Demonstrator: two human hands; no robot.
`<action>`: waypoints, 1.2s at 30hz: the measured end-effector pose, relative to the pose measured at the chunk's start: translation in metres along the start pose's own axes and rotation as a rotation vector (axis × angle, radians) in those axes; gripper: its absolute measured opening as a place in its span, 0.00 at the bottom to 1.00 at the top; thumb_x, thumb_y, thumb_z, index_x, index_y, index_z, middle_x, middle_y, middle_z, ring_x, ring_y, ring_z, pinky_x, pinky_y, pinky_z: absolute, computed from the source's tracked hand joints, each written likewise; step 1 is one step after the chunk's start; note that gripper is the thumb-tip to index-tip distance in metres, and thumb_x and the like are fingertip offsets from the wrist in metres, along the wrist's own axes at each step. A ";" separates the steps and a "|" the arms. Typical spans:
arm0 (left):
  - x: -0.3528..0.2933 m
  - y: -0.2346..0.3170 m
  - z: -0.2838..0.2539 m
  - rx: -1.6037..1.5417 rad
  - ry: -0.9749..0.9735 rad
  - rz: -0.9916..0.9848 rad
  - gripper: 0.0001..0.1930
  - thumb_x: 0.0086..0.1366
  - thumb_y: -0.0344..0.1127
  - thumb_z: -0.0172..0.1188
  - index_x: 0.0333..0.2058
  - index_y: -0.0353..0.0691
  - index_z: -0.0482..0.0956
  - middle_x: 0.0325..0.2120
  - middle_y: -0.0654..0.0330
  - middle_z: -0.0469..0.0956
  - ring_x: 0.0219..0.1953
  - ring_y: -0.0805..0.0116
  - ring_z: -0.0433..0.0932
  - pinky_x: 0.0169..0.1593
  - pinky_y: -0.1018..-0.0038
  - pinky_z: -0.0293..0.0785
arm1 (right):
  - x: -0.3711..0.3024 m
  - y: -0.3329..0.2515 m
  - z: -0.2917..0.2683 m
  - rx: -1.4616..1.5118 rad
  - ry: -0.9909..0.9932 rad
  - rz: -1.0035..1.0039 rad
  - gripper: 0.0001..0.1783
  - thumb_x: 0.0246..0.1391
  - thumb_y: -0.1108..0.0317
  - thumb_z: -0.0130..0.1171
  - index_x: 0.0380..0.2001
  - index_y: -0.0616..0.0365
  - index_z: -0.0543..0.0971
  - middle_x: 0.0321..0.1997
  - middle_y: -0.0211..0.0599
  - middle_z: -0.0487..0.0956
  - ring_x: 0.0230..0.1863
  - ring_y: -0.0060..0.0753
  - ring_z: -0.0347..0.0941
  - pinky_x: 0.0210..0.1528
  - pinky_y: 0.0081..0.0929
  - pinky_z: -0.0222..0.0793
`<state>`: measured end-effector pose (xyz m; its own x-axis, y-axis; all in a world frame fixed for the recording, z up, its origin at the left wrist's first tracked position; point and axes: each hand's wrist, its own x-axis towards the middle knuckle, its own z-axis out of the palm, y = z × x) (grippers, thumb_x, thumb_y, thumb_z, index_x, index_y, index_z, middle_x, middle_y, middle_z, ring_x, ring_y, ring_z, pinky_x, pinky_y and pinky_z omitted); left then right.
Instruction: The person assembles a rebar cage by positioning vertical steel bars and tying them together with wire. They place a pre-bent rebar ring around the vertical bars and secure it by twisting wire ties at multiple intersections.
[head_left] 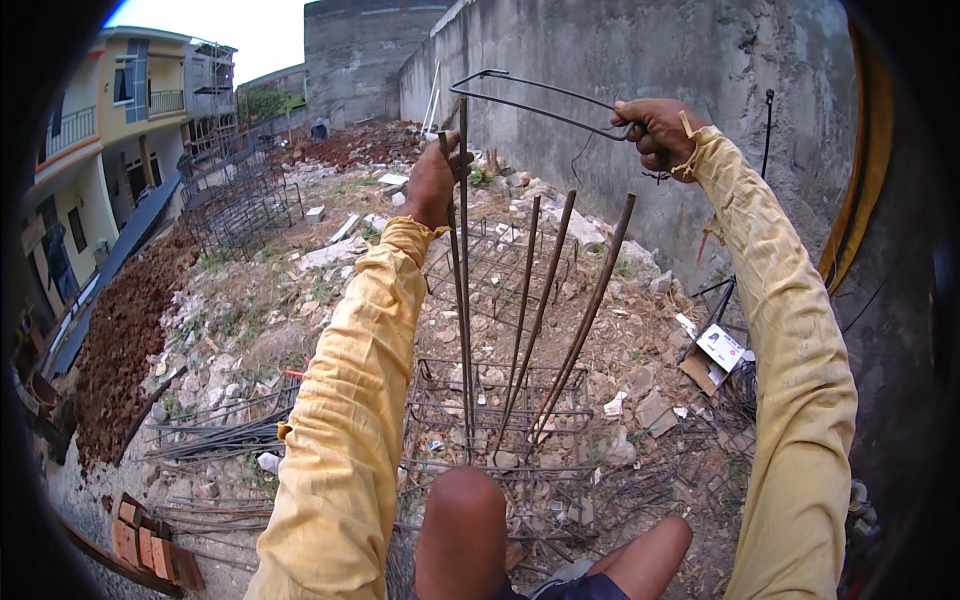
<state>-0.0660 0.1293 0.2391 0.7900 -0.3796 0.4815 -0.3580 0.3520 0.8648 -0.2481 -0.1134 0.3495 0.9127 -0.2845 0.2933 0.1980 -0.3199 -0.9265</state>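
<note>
My left hand (432, 185) is raised in front of me, its fingers closed around upright steel reinforcing bars (464, 300) near their tops. Higher and to the right, my right hand (658, 135) grips one end of a rectangular bent-steel stirrup (530, 104). The stirrup's far end reaches left to the top of the bars by my left hand. A thin wire (580, 155) dangles beside my right hand. Several more upright bars (545, 290) lean between my arms, rising from a rebar cage (500, 385) low on the ground.
Rubble and weeds cover the ground. A concrete wall (640, 60) runs along the right, near an opened white box (720, 347). Loose bars (220, 435) and bricks (150, 550) lie at left. Another rebar cage (235, 205) and a reddish soil heap (130, 350) lie farther off.
</note>
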 end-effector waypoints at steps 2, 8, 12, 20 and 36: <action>0.004 -0.005 0.005 0.027 0.069 0.007 0.28 0.66 0.62 0.39 0.57 0.54 0.69 0.47 0.63 0.75 0.48 0.68 0.72 0.46 0.51 0.58 | 0.006 -0.001 0.013 -0.005 0.002 0.024 0.12 0.60 0.59 0.57 0.34 0.57 0.76 0.19 0.18 0.64 0.12 0.10 0.48 0.13 0.16 0.45; 0.013 -0.016 0.006 0.061 0.191 0.113 0.22 0.69 0.55 0.36 0.49 0.49 0.72 0.36 0.59 0.80 0.35 0.68 0.77 0.35 0.62 0.68 | 0.009 -0.013 0.035 -0.123 -0.052 0.091 0.11 0.60 0.61 0.56 0.32 0.57 0.77 0.17 0.19 0.66 0.11 0.10 0.49 0.13 0.16 0.45; 0.010 -0.018 0.010 0.059 0.246 0.177 0.23 0.68 0.53 0.34 0.44 0.44 0.72 0.36 0.58 0.80 0.34 0.68 0.77 0.33 0.65 0.68 | 0.005 -0.022 0.030 -0.201 -0.081 0.110 0.10 0.60 0.61 0.56 0.31 0.57 0.77 0.17 0.20 0.67 0.10 0.10 0.49 0.11 0.16 0.44; 0.008 -0.018 0.013 -0.099 0.151 0.343 0.23 0.72 0.43 0.37 0.64 0.47 0.56 0.28 0.63 0.73 0.26 0.76 0.72 0.25 0.81 0.68 | -0.013 -0.041 0.041 -0.145 -0.035 0.145 0.14 0.62 0.64 0.50 0.36 0.65 0.78 0.15 0.18 0.67 0.07 0.06 0.51 0.08 0.09 0.53; -0.009 -0.014 0.019 -0.298 0.266 0.251 0.18 0.70 0.41 0.33 0.51 0.45 0.69 0.27 0.58 0.78 0.26 0.71 0.76 0.29 0.77 0.71 | -0.014 -0.024 0.032 -0.646 -0.178 -0.105 0.18 0.54 0.67 0.55 0.46 0.65 0.80 0.16 0.28 0.69 0.09 0.18 0.56 0.08 0.21 0.49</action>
<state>-0.0775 0.1110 0.2257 0.8112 -0.0322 0.5839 -0.4269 0.6499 0.6289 -0.2546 -0.0729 0.3602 0.9562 -0.0868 0.2796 0.0860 -0.8296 -0.5517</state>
